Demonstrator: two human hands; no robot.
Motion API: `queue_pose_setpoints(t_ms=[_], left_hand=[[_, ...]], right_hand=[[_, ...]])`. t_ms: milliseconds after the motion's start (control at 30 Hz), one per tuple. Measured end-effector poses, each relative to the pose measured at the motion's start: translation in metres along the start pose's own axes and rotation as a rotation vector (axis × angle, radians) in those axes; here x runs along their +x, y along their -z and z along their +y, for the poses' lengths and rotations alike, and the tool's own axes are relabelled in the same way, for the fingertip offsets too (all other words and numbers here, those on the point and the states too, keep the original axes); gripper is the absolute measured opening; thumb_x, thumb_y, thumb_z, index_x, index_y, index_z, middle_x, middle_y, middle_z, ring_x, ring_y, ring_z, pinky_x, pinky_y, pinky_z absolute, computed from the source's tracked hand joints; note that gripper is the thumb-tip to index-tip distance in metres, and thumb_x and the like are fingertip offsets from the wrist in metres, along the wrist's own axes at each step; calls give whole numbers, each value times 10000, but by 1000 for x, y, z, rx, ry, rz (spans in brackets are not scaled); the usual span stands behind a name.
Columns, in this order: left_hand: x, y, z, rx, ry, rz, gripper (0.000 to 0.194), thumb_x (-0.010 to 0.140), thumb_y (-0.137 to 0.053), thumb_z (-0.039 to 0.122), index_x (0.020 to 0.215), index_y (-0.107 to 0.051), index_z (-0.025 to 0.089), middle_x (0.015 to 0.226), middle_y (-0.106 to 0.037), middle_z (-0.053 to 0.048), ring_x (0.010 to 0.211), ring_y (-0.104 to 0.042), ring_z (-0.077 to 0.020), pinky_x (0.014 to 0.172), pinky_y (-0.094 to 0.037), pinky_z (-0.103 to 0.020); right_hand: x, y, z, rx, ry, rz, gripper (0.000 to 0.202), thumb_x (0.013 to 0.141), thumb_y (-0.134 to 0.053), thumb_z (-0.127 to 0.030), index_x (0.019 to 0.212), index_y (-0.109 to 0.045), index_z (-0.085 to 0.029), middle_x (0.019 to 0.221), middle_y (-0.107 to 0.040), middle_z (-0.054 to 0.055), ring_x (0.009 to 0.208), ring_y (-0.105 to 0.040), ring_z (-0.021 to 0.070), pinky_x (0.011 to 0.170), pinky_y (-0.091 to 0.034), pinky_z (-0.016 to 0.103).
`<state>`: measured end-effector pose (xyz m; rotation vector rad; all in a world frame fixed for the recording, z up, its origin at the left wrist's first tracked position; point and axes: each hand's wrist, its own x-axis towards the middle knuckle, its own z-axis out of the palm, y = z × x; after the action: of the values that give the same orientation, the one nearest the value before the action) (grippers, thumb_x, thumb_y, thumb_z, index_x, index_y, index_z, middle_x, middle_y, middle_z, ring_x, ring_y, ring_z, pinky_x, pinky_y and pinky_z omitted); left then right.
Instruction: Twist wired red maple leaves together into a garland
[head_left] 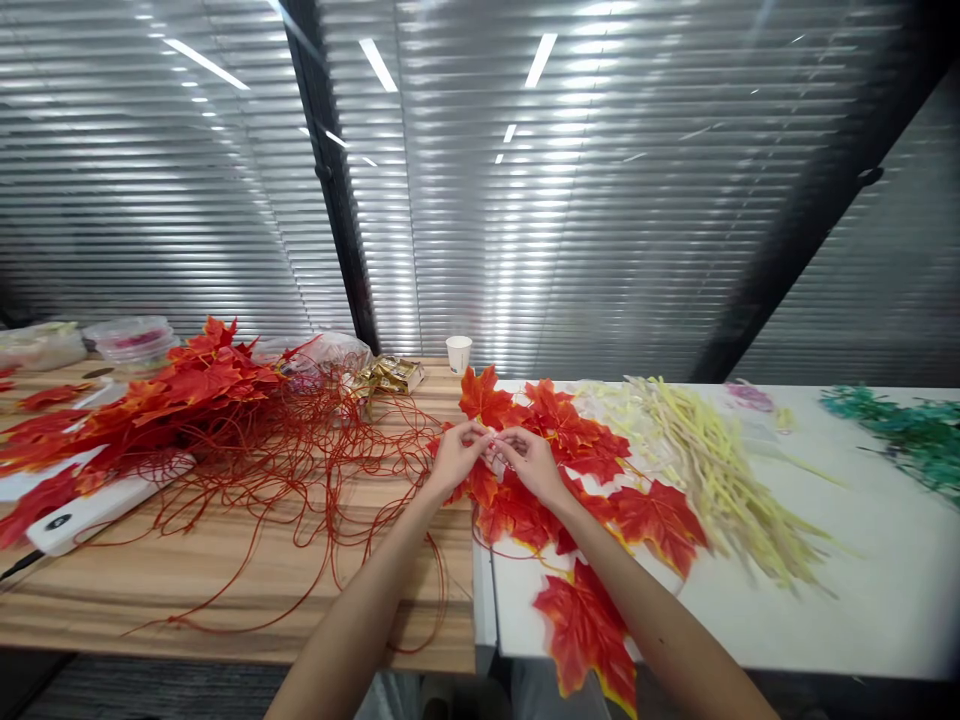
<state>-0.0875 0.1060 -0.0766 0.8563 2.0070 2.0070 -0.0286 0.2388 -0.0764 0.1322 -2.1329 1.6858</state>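
Observation:
My left hand (457,455) and my right hand (529,462) meet fingertip to fingertip above a pile of red artificial maple leaves (592,440). Both are closed in a pinch. A small pale bit shows between and below the fingers, too small to name. Under my wrists the leaves spread across the seam of two tables, and one large maple leaf (589,628) hangs over the front edge. To the left of my left hand runs a tangle of thin red cord (322,470), joined to a second heap of maple leaves (199,385).
A white power strip (109,505) lies at the left on the wooden table (247,580). Behind are clear plastic tubs (133,338), gold packets (394,374) and a paper cup (458,353). Yellow strips (724,470) and green foliage (904,430) lie on the white table (840,610).

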Motion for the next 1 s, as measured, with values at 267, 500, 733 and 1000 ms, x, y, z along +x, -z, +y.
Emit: queue_pose_setpoints(t_ms=[267, 500, 733, 1000], left_hand=[[-2, 1, 6, 48, -16, -3, 262, 746, -561, 364, 799, -566, 107, 671, -606, -44, 588, -583, -109, 569, -473, -208], [-2, 1, 5, 61, -17, -10, 268, 749, -558, 369, 807, -569, 108, 678, -612, -49, 598, -587, -115, 580, -472, -214], [-4, 0, 7, 72, -16, -7, 266, 743, -563, 364, 792, -573, 104, 681, -620, -56, 607, -588, -121, 586, -469, -220], [-4, 0, 8, 69, -13, 0, 278, 728, -581, 373, 787, -580, 101, 666, -620, -57, 611, -592, -127, 582, -471, -220]], right_hand=[[0, 1, 0, -31, 15, 2, 176, 761, -544, -310, 794, -605, -149, 787, -639, 58, 699, -595, 149, 670, -473, 260], [-1, 1, -1, -29, 15, -7, 181, 766, -537, -313, 798, -601, -147, 783, -635, 58, 692, -591, 145, 660, -471, 254], [-1, 2, -4, -34, 8, -11, 212, 757, -539, -342, 795, -610, -145, 770, -639, 61, 666, -588, 147, 649, -473, 262], [-1, 1, -4, -36, 9, -8, 203, 753, -550, -340, 784, -612, -149, 755, -636, 57, 665, -586, 148, 649, -475, 261]])
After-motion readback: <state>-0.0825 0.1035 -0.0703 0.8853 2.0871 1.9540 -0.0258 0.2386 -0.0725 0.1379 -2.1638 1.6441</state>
